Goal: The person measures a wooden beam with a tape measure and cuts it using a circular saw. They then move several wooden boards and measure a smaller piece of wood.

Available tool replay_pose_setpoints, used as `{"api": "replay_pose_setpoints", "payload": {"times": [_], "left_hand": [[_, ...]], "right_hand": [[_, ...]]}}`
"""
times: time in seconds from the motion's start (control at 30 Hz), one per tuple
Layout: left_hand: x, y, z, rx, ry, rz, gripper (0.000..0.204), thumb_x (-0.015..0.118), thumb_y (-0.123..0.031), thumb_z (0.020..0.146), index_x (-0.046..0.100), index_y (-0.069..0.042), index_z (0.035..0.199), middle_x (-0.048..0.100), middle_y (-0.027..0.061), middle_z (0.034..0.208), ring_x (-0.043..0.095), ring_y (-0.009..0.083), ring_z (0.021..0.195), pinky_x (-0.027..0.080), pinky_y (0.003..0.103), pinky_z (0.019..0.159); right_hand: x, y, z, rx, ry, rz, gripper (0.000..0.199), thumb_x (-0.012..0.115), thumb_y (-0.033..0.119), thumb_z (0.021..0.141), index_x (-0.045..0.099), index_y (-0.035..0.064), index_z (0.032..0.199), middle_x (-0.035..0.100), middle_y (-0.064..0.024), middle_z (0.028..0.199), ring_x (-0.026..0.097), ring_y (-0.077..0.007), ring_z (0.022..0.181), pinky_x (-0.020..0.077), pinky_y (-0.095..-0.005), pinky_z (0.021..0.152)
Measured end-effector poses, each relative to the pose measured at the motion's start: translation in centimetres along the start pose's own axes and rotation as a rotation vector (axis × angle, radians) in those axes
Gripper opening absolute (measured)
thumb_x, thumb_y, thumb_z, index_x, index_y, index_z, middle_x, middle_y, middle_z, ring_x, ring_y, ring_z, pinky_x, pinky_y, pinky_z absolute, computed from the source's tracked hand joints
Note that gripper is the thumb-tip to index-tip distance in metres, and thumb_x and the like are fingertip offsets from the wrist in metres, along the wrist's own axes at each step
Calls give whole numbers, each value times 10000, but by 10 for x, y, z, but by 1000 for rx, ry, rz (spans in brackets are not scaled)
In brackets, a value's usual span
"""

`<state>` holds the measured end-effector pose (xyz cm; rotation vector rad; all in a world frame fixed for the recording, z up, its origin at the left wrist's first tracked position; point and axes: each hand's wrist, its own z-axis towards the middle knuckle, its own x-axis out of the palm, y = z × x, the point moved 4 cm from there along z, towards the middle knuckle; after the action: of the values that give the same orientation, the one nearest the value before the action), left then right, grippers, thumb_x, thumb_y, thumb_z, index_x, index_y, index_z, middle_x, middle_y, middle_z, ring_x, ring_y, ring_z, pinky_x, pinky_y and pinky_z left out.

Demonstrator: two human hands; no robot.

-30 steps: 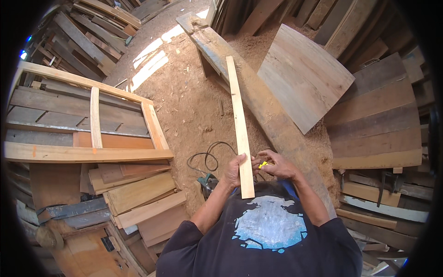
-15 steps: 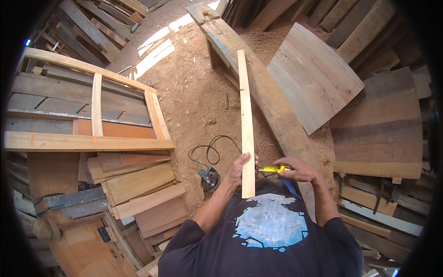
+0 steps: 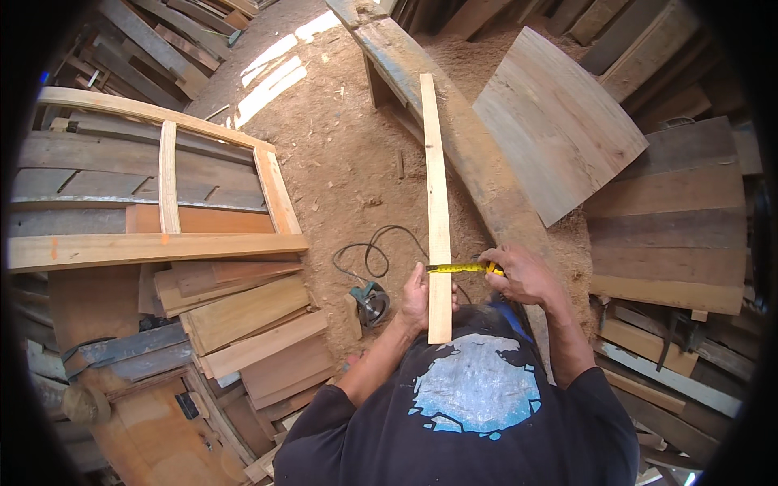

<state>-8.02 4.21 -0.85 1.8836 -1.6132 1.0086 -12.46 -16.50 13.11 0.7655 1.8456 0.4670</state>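
Note:
A long, pale wooden board (image 3: 438, 211) runs away from my body, its near end close to my shirt. Around its near part, from the left edge, my left hand (image 3: 416, 301) is closed, with the fingers partly hidden beneath the wood. My right hand (image 3: 523, 275) grips the case of a yellow tape measure (image 3: 493, 269) just right of the board. A short length of yellow blade (image 3: 459, 268) extends leftward from the case and lies across the board's width, its end at the left edge near my left thumb.
A long, dusty wooden bench (image 3: 478, 162) slants from the far middle toward my right side. On the sawdust-covered floor sits a green power saw (image 3: 370, 303) with a black cord. Left is a wooden frame (image 3: 154, 243) over stacked boards; a wide panel (image 3: 563, 121) leans at right.
The tape measure has moved up and left, so its blade now crosses the board instead of sitting beside it. My left hand has shifted slightly toward the board's near end.

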Motion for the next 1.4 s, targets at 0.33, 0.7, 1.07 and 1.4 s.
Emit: {"api": "replay_pose_setpoints", "payload": {"times": [0.33, 0.7, 1.07, 1.4], "left_hand": [[1, 1, 1, 56, 127, -54, 579, 407, -616, 984, 553, -84, 1159, 639, 143, 890, 640, 255, 715, 564, 419, 660], [3, 2, 2, 63, 121, -59, 588, 400, -622, 983, 563, -81, 1145, 639, 136, 887, 633, 252, 703, 555, 418, 655], [27, -14, 10, 179, -116, 227, 363, 500, -385, 1001, 561, -40, 1096, 613, 86, 834, 602, 195, 625, 537, 379, 513], [5, 4, 41, 139, -291, 554, 422, 511, -483, 992, 564, -79, 1100, 615, 94, 829, 634, 245, 742, 560, 419, 668]], "right_hand": [[3, -8, 3, -8, 19, -16, 374, 645, 261, 857, 647, 109, 1198, 600, -156, 988, 580, -327, 992, 460, -422, 867], [2, -11, 3, 14, 30, -6, 378, 642, 263, 853, 647, 108, 1197, 604, -151, 996, 581, -322, 999, 458, -419, 880], [57, -140, 11, 252, -351, 346, 625, 667, 289, 823, 495, 35, 1369, 566, -247, 1285, 536, -372, 1210, 419, -449, 1034], [171, -266, -47, 925, -298, 11, 664, 684, 216, 830, 403, 66, 1412, 436, -206, 1367, 417, -411, 1312, 442, -522, 1022]]}}
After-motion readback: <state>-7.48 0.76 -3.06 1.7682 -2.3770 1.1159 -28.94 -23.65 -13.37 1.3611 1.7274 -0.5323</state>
